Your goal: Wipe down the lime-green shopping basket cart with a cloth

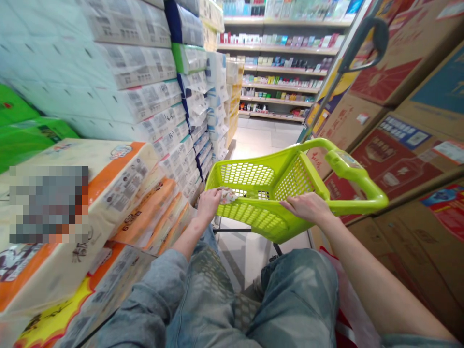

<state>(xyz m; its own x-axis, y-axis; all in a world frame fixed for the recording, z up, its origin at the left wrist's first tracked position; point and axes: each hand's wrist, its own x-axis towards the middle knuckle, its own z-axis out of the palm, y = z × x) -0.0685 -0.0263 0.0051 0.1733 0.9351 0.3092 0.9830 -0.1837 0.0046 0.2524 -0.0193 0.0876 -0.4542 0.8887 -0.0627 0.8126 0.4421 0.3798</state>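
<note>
A lime-green plastic shopping cart [261, 215] with perforated walls stands in front of my knees, its handle to the right. My left hand [208, 205] is closed on a crumpled, pale patterned cloth [228, 195] at the near rim, close to the left end. Further right on the same rim, my right hand [308, 208] grips the edge, fingers curled over it. A few dark patches show through the basket's floor, and I see no goods inside it.
Stacked tissue packs [148, 111] wall in the left side, with orange-and-cream packs [119, 193] nearer. Cardboard cartons [398, 164] rise close on the right. A grey-handled pole [340, 72] leans there. Shelves [282, 70] of small boxes stand beyond the tiled floor [266, 135].
</note>
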